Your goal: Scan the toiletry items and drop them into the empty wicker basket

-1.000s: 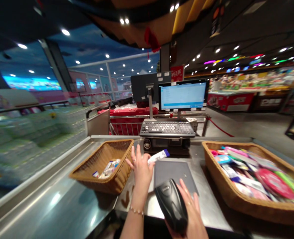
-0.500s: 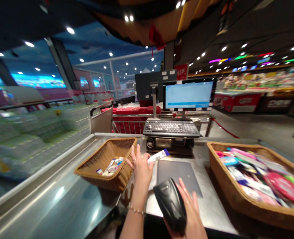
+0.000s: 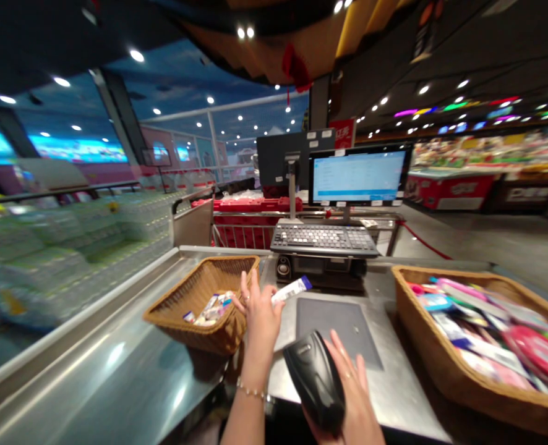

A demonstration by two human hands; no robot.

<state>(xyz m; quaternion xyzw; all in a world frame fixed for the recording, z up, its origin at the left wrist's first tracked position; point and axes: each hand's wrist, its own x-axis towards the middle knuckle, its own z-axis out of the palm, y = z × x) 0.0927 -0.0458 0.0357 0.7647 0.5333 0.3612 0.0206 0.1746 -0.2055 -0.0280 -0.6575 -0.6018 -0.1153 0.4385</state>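
My left hand [image 3: 261, 309] pinches one end of a slim white packet with a blue tip [image 3: 293, 289] between thumb and forefinger; the other fingers are spread. It is over the counter, beside the right rim of the left wicker basket [image 3: 176, 303], where several small white packets [image 3: 213, 309] lie. My right hand [image 3: 355, 395] holds a black barcode scanner [image 3: 315, 377], its head pointing up and left toward the left hand. The scanner's grip is mostly hidden, and some right fingers stretch out past it. Under the packet's right side lies a flat grey pad [image 3: 336, 330].
On the right stands a larger wicker basket [image 3: 417, 334] filled with colourful packaged goods [image 3: 482, 321]. Beyond the pad are a keyboard [image 3: 325, 238] on a raised stand and a lit monitor [image 3: 358, 176]. A metal cart [image 3: 241, 235] is behind the counter [image 3: 116, 377].
My left hand and the packet have shifted slightly left, toward the left basket. The scanner has also moved a little left, while the view has turned slightly.
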